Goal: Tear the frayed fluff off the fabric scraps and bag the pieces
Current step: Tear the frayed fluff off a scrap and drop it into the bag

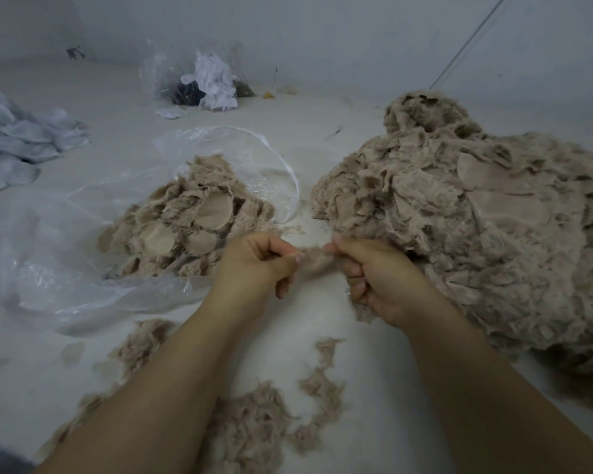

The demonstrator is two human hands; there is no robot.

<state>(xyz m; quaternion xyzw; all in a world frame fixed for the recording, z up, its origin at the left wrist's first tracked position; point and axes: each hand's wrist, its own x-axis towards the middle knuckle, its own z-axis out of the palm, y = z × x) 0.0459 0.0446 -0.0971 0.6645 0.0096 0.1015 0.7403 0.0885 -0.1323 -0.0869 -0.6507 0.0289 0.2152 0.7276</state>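
Both hands work one tuft: the left hand [254,260] and right hand [374,271] pinch a beige fluffy scrap [314,260] between them, above the floor [322,138], the clear bag [65,254] at left.

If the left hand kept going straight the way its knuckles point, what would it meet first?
The left hand points up and away, so it would likely first meet the small scrap pile lying on the clear plastic bag, right at its knuckles. Depth is hard to judge from this one view.
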